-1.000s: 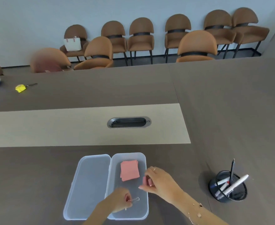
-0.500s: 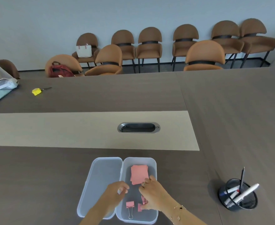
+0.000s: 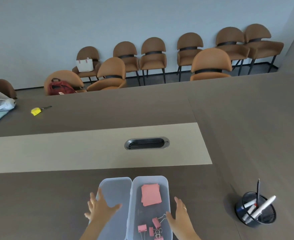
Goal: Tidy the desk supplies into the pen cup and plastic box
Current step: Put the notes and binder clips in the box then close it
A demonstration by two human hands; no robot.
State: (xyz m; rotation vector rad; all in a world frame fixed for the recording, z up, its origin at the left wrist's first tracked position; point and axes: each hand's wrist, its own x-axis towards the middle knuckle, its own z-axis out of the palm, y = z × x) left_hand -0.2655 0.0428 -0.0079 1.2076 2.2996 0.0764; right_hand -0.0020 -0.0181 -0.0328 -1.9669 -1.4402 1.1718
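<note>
Brown chairs (image 3: 153, 56) line the far wall beyond the dark desk (image 3: 246, 135). Near me the plastic box (image 3: 167, 191) sits open, its lid (image 3: 115, 191) lying flat to its left. My left hand (image 3: 100, 207) rests spread on the lid, holding nothing; my right hand (image 3: 180, 216) is open against the box's right wall. Well right stands the pen cup (image 3: 255, 213) with markers. Pink notes (image 3: 150, 194) and binder clips (image 3: 151, 228) lie inside the box.

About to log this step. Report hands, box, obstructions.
Left hand open, flat on lid. Right hand open beside box. Notes and clips inside, box uncovered. Nothing in the way.
</note>
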